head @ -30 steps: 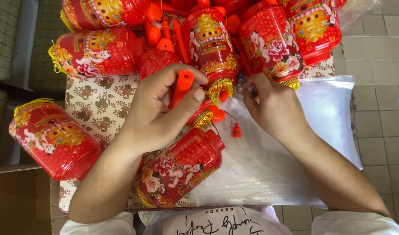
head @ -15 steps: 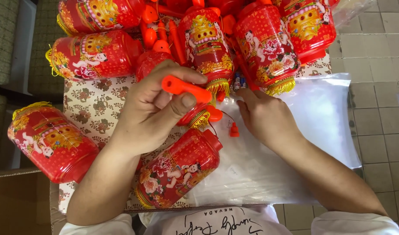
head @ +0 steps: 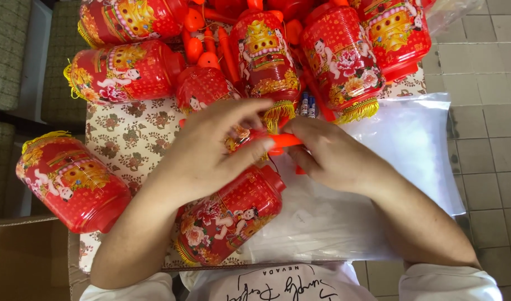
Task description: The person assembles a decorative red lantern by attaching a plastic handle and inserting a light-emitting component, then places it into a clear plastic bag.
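- Head view: left hand (head: 211, 153) and right hand (head: 331, 153) together pinch an orange stick (head: 280, 140) over the table's middle.
- Below it lies a red lantern (head: 230, 214), on a floral cloth (head: 127, 145).
- Clear plastic bag (head: 411, 150) covers the right edge; grey floor tiles (head: 484, 83) beyond.

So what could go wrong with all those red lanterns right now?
1. The left hand and right hand both pinch the orange stick; it looks thin, so a hard bend might snap it.
2. The lantern below the hands lies on its side near the table's edge and could perhaps roll off.
3. The piled lanterns behind lean together; a bump might topple them.
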